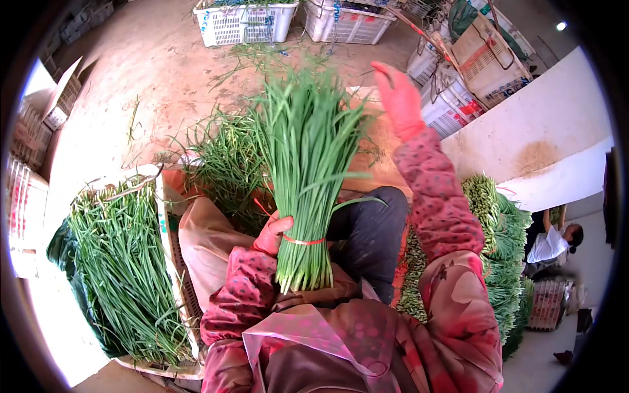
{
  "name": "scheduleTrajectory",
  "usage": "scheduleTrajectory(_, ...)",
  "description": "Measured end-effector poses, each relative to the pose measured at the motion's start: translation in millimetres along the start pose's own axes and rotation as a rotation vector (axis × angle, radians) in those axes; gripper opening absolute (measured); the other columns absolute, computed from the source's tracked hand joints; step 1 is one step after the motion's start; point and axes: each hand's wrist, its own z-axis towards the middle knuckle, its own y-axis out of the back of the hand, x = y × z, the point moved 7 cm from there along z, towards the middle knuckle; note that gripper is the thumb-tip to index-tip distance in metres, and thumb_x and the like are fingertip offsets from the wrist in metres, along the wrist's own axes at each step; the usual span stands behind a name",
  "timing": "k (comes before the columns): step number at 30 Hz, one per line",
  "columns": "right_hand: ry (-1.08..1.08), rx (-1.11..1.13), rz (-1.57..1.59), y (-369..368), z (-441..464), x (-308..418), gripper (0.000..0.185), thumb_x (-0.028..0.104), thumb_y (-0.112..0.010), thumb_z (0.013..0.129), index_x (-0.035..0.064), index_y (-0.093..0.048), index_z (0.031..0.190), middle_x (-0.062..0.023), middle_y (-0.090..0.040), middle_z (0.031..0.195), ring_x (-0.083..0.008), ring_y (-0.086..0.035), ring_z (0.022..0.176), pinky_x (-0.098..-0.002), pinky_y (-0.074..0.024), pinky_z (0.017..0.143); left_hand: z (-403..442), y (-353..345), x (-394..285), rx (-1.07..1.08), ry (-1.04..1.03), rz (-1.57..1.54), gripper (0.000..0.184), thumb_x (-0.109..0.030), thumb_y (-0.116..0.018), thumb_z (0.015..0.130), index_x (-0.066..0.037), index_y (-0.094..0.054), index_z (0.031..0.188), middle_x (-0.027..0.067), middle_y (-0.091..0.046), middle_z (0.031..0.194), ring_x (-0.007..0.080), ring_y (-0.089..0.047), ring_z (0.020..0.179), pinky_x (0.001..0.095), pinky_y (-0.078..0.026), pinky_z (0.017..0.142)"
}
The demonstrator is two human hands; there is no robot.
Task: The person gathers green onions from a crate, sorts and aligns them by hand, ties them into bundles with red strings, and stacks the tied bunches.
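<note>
My left hand point(273, 236), in a pinkish-red glove, grips a bunch of green chives point(308, 164) from its left side. A red band point(304, 242) goes around the bunch near its pale cut ends, which point down toward my lap. The leaf tips fan out upward and are slightly blurred. To the right of the tips, my right hand point(397, 98), gloved the same way, is raised with fingers stretched out and nothing in it. Loose chives point(229, 147) lie in a heap just left of the bunch.
A white crate point(171, 255) full of chives point(124, 268) stands at my left. Stacked bundles point(504, 249) lie along my right side. White crates point(249, 25) stand at the back, beside a low white wall point(524, 147). Another person point(552, 242) is at the far right.
</note>
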Motion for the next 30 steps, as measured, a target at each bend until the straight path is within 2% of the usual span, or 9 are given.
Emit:
scheduleTrajectory(2,-0.564,0.081,0.587,14.5,-11.7,-28.6,0.02,0.017,-0.059,0.089,0.0073,-0.066,0.106,-0.0063,-0.068,0.089,-0.0148,-0.064,0.074,-0.0269,-0.0508,0.069,3.4,15.8,6.1,0.027,0.029,-0.033,0.071,-0.033,-0.073,0.076,-0.001,-0.045,0.133,0.0153,-0.059,0.124,0.0307,-0.06,0.11,0.0458,-0.047,0.097)
scheduleTrajectory(5,-0.577,0.207,0.64,30.7,-29.0,-2.8,0.018,0.014,-0.057,0.091,0.0058,-0.066,0.104,-0.0023,-0.068,0.086,-0.0076,-0.061,0.073,-0.0215,-0.0488,0.065,9.9,44.9,19.6,0.068,0.089,-0.088,0.075,-0.034,-0.072,0.075,0.001,-0.044,0.134,0.0206,-0.057,0.125,0.0374,-0.057,0.112,0.0516,-0.044,0.1)
scheduleTrajectory(9,-0.581,0.401,0.634,23.2,-49.2,46.0,0.016,0.015,-0.059,0.09,0.0075,-0.067,0.101,-0.0043,-0.069,0.088,-0.0125,-0.065,0.074,-0.0244,-0.0504,0.066,6.7,45.8,29.0,0.059,0.168,-0.23,0.072,-0.032,-0.072,0.074,0.002,-0.046,0.132,0.0228,-0.056,0.125,0.0401,-0.056,0.113,0.0538,-0.042,0.101)
scheduleTrajectory(11,-0.245,0.309,0.48,20.9,-47.0,68.7,0.015,0.017,-0.061,0.088,0.0104,-0.068,0.1,-0.0057,-0.069,0.089,-0.0189,-0.066,0.077,-0.0278,-0.0517,0.067,6.2,44.1,29.7,0.046,0.194,-0.262,0.071,-0.031,-0.072,0.074,0.002,-0.047,0.131,0.0227,-0.056,0.125,0.0399,-0.056,0.113,0.0537,-0.042,0.101)
scheduleTrajectory(15,0.064,0.353,0.355,15.1,-40.1,96.0,0.019,0.022,-0.062,0.086,0.0148,-0.066,0.104,-0.0061,-0.068,0.092,-0.0258,-0.065,0.084,-0.0353,-0.0522,0.072,1.3,27.7,23.9,0.055,0.192,-0.257,0.069,-0.029,-0.071,0.075,0.002,-0.047,0.131,0.0225,-0.057,0.125,0.0389,-0.056,0.113,0.0537,-0.042,0.101)
scheduleTrajectory(21,0.246,0.531,0.125,-21.8,-60.6,94.7,0.016,0.022,-0.056,0.089,0.0174,-0.064,0.103,-0.0082,-0.066,0.086,-0.0273,-0.063,0.075,-0.0385,-0.05,0.064,0.5,25.8,27.4,0.05,0.233,-0.242,0.065,-0.031,-0.066,0.078,0.003,-0.048,0.13,0.0215,-0.058,0.124,0.0364,-0.058,0.11,0.0519,-0.044,0.099)
scheduleTrajectory(23,-0.4,0.787,0.552,-36.0,-72.6,73.2,0.016,0.022,-0.054,0.091,0.0128,-0.064,0.101,-0.0052,-0.065,0.082,-0.0197,-0.062,0.068,-0.0355,-0.0482,0.058,1.2,26.1,26.4,0.057,0.21,-0.198,0.066,-0.032,-0.066,0.078,0.004,-0.048,0.13,0.0215,-0.058,0.123,0.0369,-0.058,0.11,0.0518,-0.044,0.098)
scheduleTrajectory(26,-0.736,0.497,0.895,-15.5,-57.1,51.6,0.021,0.023,-0.052,0.094,0.0068,-0.063,0.102,-0.0032,-0.065,0.082,-0.0116,-0.061,0.068,-0.0278,-0.0469,0.055,0.7,23.5,23.3,0.06,0.175,-0.227,0.066,-0.033,-0.066,0.078,0.004,-0.047,0.13,0.0216,-0.058,0.123,0.0371,-0.058,0.109,0.0513,-0.044,0.098)
scheduleTrajectory(30,-0.929,0.261,0.84,9.5,-63.6,9.8,0.027,0.026,-0.052,0.095,0.0023,-0.062,0.105,-0.0048,-0.066,0.088,-0.0106,-0.061,0.07,-0.024,-0.0471,0.056,5.8,39.4,19.5,0.072,0.123,-0.212,0.062,-0.025,-0.067,0.081,-0.002,-0.045,0.134,0.0141,-0.06,0.123,0.0307,-0.061,0.108,0.0471,-0.047,0.097)
